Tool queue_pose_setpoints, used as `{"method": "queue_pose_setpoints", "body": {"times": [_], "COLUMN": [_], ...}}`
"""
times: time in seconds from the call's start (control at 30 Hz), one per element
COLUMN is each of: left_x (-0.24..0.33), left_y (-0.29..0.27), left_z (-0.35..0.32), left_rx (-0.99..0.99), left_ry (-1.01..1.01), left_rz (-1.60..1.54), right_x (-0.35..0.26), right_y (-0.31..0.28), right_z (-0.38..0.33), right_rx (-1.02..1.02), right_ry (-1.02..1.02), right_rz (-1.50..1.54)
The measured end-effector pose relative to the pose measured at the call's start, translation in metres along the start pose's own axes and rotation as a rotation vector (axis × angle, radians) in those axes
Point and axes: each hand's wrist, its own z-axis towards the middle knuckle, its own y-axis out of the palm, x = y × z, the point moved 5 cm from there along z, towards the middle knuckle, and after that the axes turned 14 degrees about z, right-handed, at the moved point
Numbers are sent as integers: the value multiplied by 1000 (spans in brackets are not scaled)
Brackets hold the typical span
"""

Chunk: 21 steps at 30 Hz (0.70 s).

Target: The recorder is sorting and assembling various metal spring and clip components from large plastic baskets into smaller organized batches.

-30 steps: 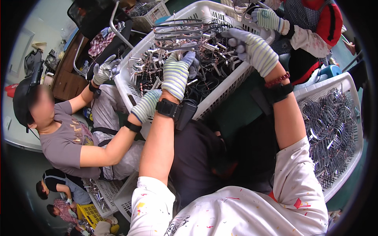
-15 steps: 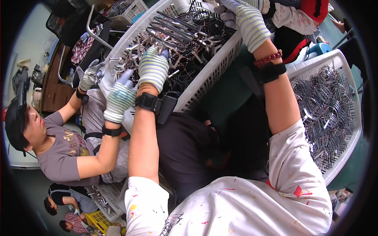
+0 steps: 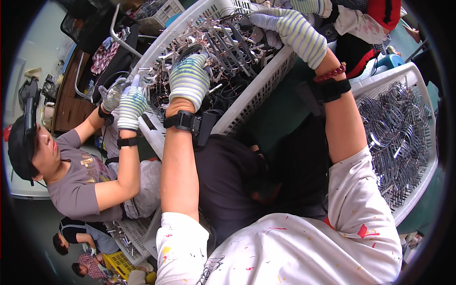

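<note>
Both my hands wear striped knit gloves over a large white plastic basket (image 3: 237,107). It is filled with tangled dark wires, silvery metal pieces and copper-coloured leads. My left hand (image 3: 190,80) is closed, fingers curled, at a dark looped wire bundle (image 3: 186,51) inside the basket. A row of dark curved bars (image 3: 232,47) lies tilted on the pile between my hands. At the basket's far right rim my right hand (image 3: 294,35) is bent with its fingers closing over dark wires; what they grip is hard to make out.
A co-worker (image 3: 85,171) at the left has gloved hands (image 3: 130,107) by the basket's left end. Another person's gloved hand (image 3: 308,5) is beyond my right hand. To the right stands a white basket (image 3: 413,199) of dark looped parts. A chair (image 3: 116,38) stands behind at left.
The dark curved bars have shifted right and turned steeper. A dark loop now shows above my left hand. My right hand has moved slightly down. The co-worker's hands have drawn closer together.
</note>
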Motion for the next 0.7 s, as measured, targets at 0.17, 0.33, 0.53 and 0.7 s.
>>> {"method": "queue_pose_setpoints", "body": {"times": [0.17, 0.33, 0.53, 0.7], "left_x": [-15, -16, -22, -20], "left_y": [7, 7, 0, 7], "left_z": [-2, 0, -2, -4], "left_rx": [6, -37, -55, 6], "left_ry": [-44, -44, -65, -51], "left_rz": [30, 75, 168, 161], "right_x": [-12, -22, -3, -6], "right_y": [26, 34, 39, 41], "right_z": [-12, -28, -14, -23], "right_rx": [-72, -109, -116, -6], "right_ry": [70, 143, -17, -82], "right_rz": [-15, -34, -202, -379]}}
